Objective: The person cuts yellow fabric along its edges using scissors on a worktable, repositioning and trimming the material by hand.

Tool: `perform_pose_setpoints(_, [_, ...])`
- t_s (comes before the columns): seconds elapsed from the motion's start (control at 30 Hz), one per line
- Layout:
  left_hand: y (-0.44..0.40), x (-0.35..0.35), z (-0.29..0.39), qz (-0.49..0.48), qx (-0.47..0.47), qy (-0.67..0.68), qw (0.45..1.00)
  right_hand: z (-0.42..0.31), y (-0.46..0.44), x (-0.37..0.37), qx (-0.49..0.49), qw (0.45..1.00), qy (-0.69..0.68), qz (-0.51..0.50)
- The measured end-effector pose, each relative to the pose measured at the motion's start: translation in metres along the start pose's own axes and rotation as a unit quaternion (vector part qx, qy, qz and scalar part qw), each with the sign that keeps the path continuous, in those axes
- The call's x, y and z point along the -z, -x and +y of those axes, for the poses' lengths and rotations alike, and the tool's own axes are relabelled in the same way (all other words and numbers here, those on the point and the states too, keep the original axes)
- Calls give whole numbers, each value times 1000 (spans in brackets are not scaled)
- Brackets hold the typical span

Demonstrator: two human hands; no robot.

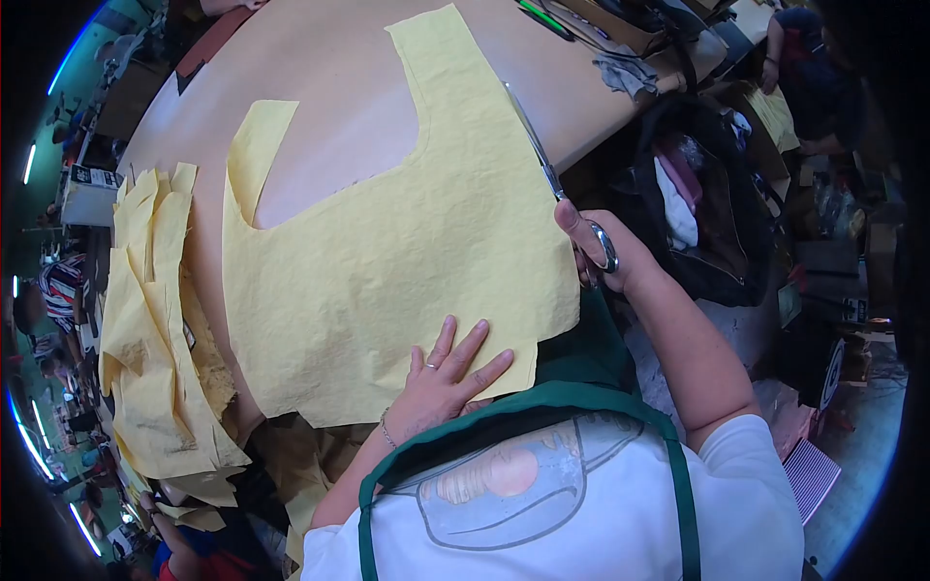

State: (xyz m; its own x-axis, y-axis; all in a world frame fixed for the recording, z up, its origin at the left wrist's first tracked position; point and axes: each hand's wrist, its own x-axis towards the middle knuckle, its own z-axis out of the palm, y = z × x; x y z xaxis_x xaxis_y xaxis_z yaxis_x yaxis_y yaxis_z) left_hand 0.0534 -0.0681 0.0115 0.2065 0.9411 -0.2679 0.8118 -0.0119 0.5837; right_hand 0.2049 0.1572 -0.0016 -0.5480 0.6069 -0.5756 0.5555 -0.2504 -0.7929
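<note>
A large yellow leather-like sheet [417, 252], cut like an apron front with two straps, lies over the table and hangs toward my body. On its lower part, my left hand [453, 381] rests flat with fingers spread, a ring and a bracelet on it. My right hand [628, 254] grips a pair of metal scissors [531, 134] by the handles, thumb on top. The scissors' long blades point up and away along the sheet's right edge. Whether they are parted is hard to see, and the fingers below the handles are partly hidden.
The tan table [334, 58] curves ahead. A pile of yellow pieces [150, 329] hangs at its left edge. To the right is an open black bag [712, 213] with cloth inside. A grey rag [628, 73] and green pens [544, 17] lie on the far side. Other people work nearby.
</note>
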Motion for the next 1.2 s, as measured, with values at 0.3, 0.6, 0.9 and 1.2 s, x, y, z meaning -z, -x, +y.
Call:
perform_pose_setpoints(0.3, [0, -2, -2, 2, -4, 3, 1000, 3, 0, -3, -12, 1000, 3, 5])
perform_pose_setpoints(0.6, [2, 1, 0, -13, -2, 4, 1000, -19, -1, 4, -56, 998, -34, -13])
perform_pose_setpoints(0.9, [5, -1, -2, -2, -18, -11, 1000, -26, -22, 6, -22, 1000, -7, -8])
perform_pose_setpoints(1.2, [4, -2, -5, -5, -23, -12, 1000, -19, -22, 4, -13, 999, 24, 29])
